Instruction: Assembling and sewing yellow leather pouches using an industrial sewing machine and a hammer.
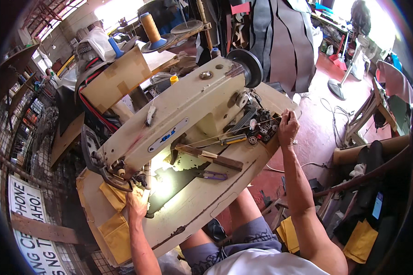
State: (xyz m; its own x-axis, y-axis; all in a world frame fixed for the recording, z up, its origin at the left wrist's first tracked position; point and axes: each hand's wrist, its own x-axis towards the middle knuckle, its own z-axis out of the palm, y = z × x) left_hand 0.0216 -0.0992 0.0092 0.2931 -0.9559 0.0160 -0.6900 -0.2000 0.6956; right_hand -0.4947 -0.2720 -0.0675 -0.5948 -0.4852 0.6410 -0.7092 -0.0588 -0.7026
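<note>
Landmark: cream sewing machine (pixel 188 103) on the worn counter (pixel 202 201). Its long axis runs diagonally, needle head at the lower left, dark handwheel (pixel 247 65) at the upper right.

Just below the needle head: left hand (pixel 136 205), fingers loosely extended, lying flat on the counter at the edge of a dark piece of material (pixel 174 183) that sits under the needle in the lit patch. The hand presses down; it grips nothing that I can make out. Yellow paper sheets (pixel 117 229) lie beside and below this hand.

Below the machine arm: a wooden-handled tool (pixel 211 157), long axis pointing lower right, and small purple-handled snips (pixel 214 175) lying nearly level, both on the counter.

Toward the handwheel end: yellow-handled screwdriver (pixel 234 139), then a cluster of small dark gears and bobbins (pixel 261 129).

Right of that cluster, at the counter's far edge: right hand (pixel 287 128), fingers pinched together near a thin thread (pixel 243 128) stretched back toward the machine; whether it actually holds it I cannot tell.

Above the machine: tan thread cone (pixel 150 28).
</note>
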